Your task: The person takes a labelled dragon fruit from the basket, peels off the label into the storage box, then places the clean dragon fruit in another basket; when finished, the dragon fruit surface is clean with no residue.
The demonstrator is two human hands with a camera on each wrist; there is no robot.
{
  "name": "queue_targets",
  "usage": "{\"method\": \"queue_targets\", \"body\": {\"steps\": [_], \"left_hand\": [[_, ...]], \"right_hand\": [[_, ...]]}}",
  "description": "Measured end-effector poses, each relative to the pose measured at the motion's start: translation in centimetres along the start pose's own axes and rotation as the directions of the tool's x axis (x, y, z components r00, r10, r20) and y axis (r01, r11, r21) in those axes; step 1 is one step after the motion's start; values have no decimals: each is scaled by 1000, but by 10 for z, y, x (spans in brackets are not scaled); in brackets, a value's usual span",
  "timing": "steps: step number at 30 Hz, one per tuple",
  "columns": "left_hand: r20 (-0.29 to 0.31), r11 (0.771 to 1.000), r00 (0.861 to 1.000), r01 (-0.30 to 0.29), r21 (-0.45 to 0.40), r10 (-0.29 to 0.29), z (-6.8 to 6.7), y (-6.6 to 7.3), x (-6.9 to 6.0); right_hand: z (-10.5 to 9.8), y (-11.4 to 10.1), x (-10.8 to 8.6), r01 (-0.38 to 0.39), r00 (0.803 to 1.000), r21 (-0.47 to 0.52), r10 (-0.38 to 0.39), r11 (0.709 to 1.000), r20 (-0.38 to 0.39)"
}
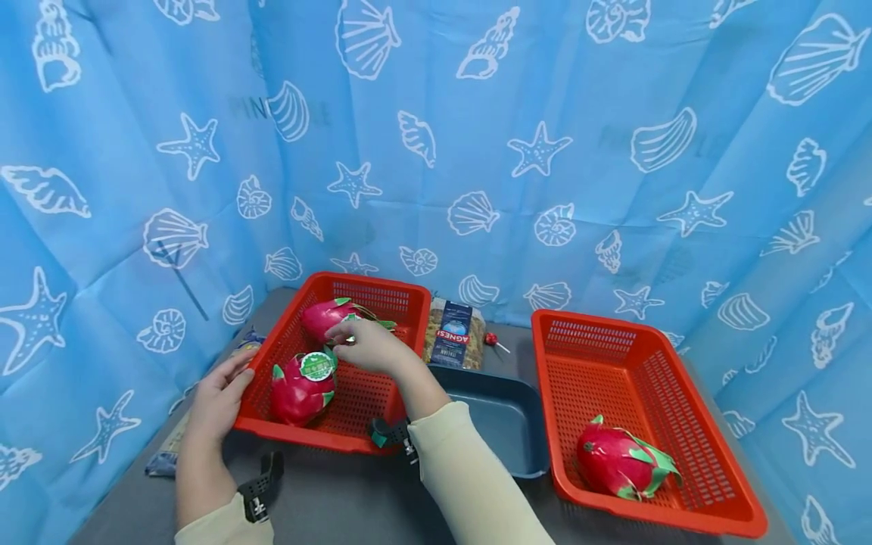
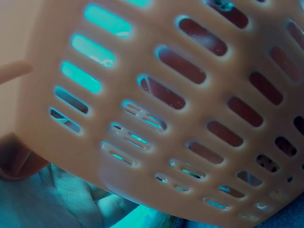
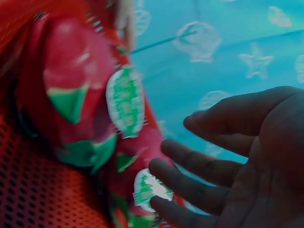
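Head view, left hand: your left hand (image 1: 214, 401) is gripping the side rim of the left red basket (image 1: 306, 436), its fingers bending over the edge.
Head view, right hand: your right hand (image 1: 368, 347) is reaching over that basket, hovering about the two dragon fruits; contact is not showing clearly.
Head view, left basket: the front dragon fruit (image 1: 296, 397) is lying near the front left corner and wearing a green-and-white sticker (image 1: 317, 366); the rear dragon fruit (image 1: 325, 319) is resting behind it, partly hiding behind your fingers.
Head view, right basket: the right red basket (image 1: 586, 348) is holding one dragon fruit (image 1: 616, 462) near its front.
Head view, between baskets: a dark blue tray (image 1: 500, 424) is sitting there, with an Agnesi pasta bag (image 1: 450, 337) and a red lollipop (image 1: 490, 338) lying behind it.
Left wrist view, grip: your palm is showing beneath the basket's slotted wall, with the fingers partly disappearing behind it.
Right wrist view, grip: your fingers are spreading loosely apart and holding nothing; the fingertips are overlapping one fruit's sticker, and you cannot tell whether they are touching it.
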State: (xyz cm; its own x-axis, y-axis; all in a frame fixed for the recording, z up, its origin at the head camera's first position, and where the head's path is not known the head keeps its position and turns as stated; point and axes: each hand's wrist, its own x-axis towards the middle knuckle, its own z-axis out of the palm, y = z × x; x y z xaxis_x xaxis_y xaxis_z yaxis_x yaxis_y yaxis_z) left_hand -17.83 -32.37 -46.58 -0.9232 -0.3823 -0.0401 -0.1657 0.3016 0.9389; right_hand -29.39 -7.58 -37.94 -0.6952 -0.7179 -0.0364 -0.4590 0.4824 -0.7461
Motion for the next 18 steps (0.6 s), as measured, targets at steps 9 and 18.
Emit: {"method": "queue_targets", "body": {"steps": [9,18], "left_hand": [[-11,1000,1000,-2,-11,2,1,0,0],[-13,999,1000,-3,-32,2,2,1,-1]], "right_hand": [[23,17,36,-120,966,-127,145,985,213],[34,31,48,-132,966,-163,164,978,200]]}}
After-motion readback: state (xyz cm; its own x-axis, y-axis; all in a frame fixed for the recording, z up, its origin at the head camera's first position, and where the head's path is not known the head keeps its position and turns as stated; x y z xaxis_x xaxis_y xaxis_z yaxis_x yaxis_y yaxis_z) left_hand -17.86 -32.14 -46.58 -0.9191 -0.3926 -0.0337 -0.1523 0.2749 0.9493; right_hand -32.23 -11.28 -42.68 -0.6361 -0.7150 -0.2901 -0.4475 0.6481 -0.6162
